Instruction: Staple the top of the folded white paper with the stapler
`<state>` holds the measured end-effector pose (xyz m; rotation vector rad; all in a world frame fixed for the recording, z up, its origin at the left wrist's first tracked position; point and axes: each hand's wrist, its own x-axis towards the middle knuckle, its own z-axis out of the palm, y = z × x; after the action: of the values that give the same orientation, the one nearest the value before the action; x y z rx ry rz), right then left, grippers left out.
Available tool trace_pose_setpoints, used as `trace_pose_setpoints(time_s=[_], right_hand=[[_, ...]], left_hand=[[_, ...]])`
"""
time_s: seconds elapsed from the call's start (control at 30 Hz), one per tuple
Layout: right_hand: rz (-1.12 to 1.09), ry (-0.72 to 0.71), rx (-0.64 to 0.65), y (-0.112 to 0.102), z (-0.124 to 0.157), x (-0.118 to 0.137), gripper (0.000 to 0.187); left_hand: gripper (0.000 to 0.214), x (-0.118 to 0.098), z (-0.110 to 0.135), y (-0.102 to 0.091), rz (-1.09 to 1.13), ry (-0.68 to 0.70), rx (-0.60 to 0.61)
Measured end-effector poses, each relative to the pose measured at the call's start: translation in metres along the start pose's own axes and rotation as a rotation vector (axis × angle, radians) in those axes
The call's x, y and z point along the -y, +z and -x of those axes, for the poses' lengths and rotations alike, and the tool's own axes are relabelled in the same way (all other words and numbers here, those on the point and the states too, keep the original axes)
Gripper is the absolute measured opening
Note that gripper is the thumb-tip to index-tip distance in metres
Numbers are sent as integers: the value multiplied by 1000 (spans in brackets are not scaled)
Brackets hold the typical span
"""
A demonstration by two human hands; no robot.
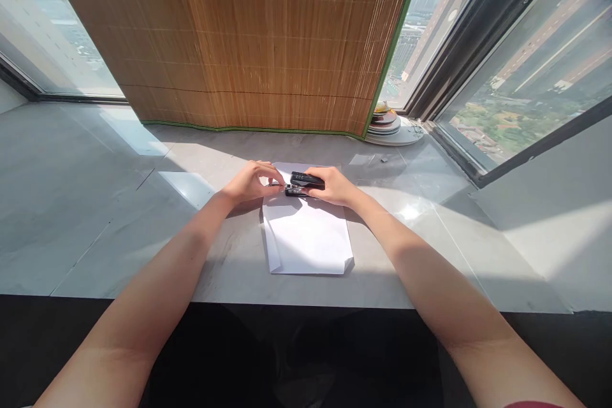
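A black stapler [306, 180] is held over the top part of a white sheet of paper [310, 239]. My right hand [333, 185] is closed around its right end, and its jaws point left. Close to those jaws, my left hand [257, 180] has thumb and fingers drawn together at the paper's upper left edge. Something small and dark shows at its fingertips, too small to name. Two lower corners of the paper are bent.
The paper lies on a grey tiled sill [229, 268] with a front edge below it. A bamboo blind [268, 44] hangs behind. At the back right, a stack of plates [385, 126] stands beside the window frame [459, 32]. A tiny scrap [384, 160] lies nearby.
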<state>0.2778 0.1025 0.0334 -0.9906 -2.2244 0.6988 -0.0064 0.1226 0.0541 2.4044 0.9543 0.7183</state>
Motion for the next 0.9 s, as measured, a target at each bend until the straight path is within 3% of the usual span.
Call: trace_pose_setpoints(time_s=[0.33, 0.63, 0.8, 0.9], right_hand=[[13, 6, 0, -1, 1, 2, 14], [13, 0, 3, 1, 0, -5, 17], [100, -91, -36, -3, 2, -2, 17], [109, -170, -70, -2, 3, 8, 19]], left_hand=[[17, 6, 3, -16, -28, -1, 77], [12, 26, 11, -26, 8, -22, 95], [9, 21, 10, -20, 13, -73, 39], [21, 11, 6, -10, 83, -29, -5]])
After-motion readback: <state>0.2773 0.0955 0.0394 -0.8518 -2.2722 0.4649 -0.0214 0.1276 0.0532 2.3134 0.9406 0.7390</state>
